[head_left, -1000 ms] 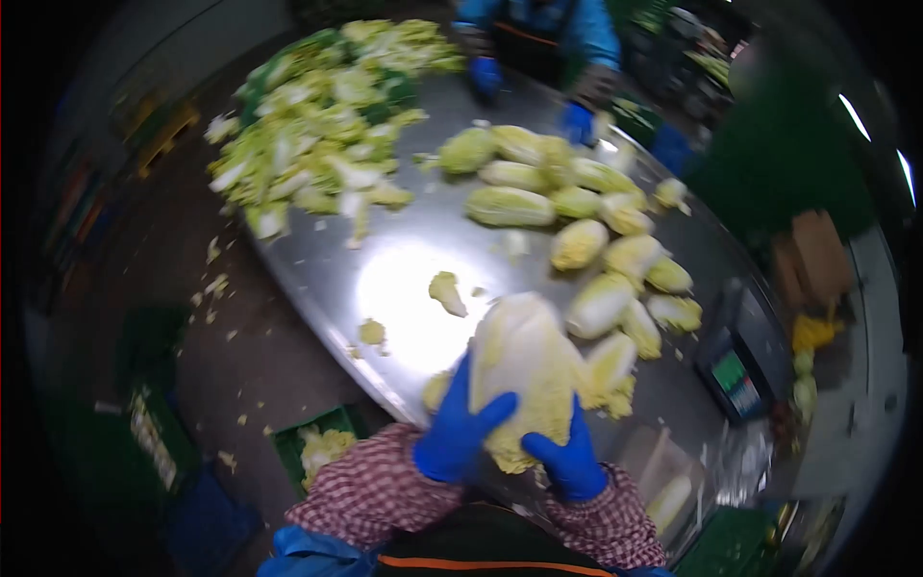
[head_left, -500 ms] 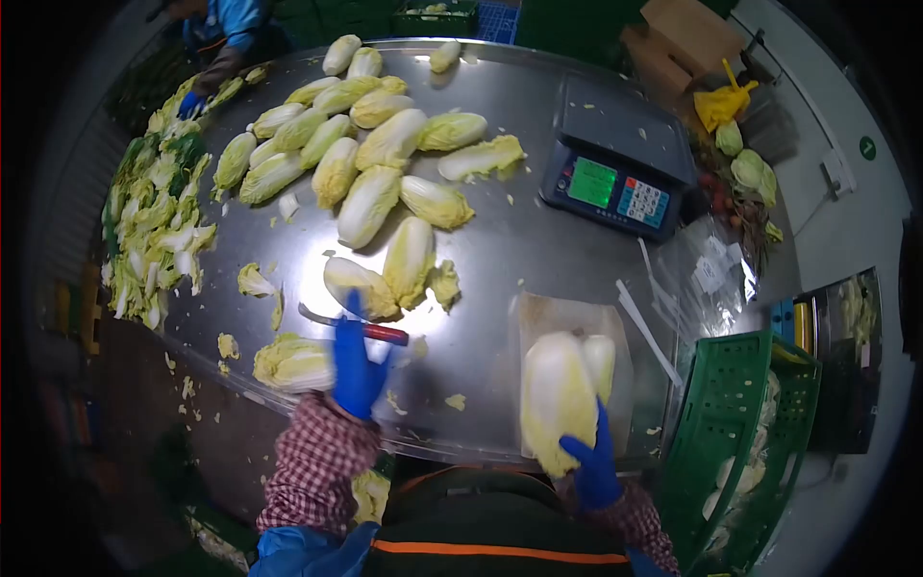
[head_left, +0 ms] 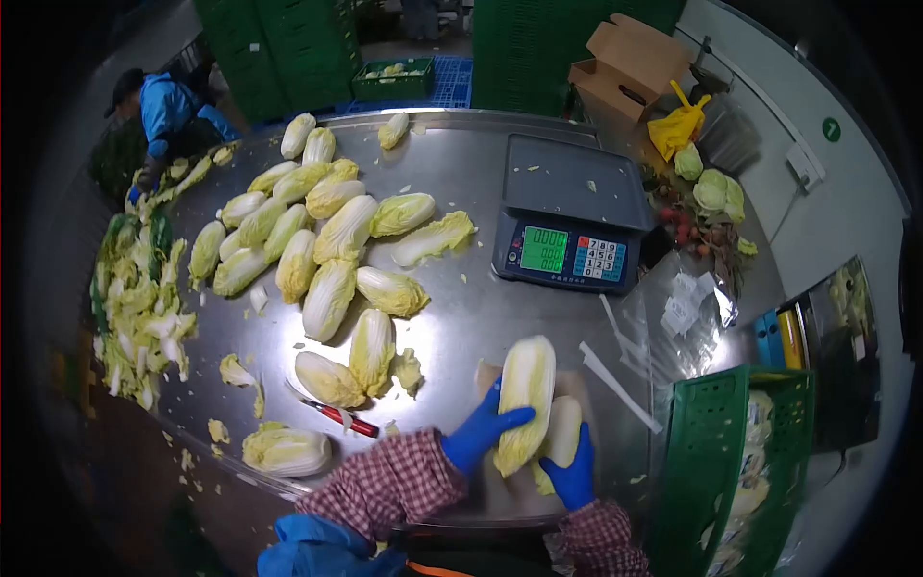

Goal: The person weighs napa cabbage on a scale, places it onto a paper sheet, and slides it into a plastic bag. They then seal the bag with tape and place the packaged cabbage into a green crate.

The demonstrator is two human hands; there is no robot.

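Note:
My left hand [head_left: 486,431], in a blue glove, is wrapped round a long napa cabbage [head_left: 528,399] that stands tilted above the brownish sheet [head_left: 487,378] near the table's front edge. My right hand [head_left: 575,473], also gloved in blue, grips a second, smaller cabbage [head_left: 561,438] just right of the first, partly hidden behind it. To the left, a red-handled knife [head_left: 351,421] lies on the metal table [head_left: 452,332], with a cabbage [head_left: 286,450] beyond it. The scale [head_left: 567,216] shows a lit green display.
Several cabbages [head_left: 332,298] lie across the table's left half. Trimmed leaves [head_left: 139,298] are heaped at the left edge, near a co-worker in blue [head_left: 165,108]. Plastic bags [head_left: 681,313] and a green crate [head_left: 707,433] are at the right; yellow bag [head_left: 679,125] behind.
My left hand has moved right from near the knife and taken hold of the larger cabbage. That cabbage is now raised more upright. The view has shifted, showing more of the background.

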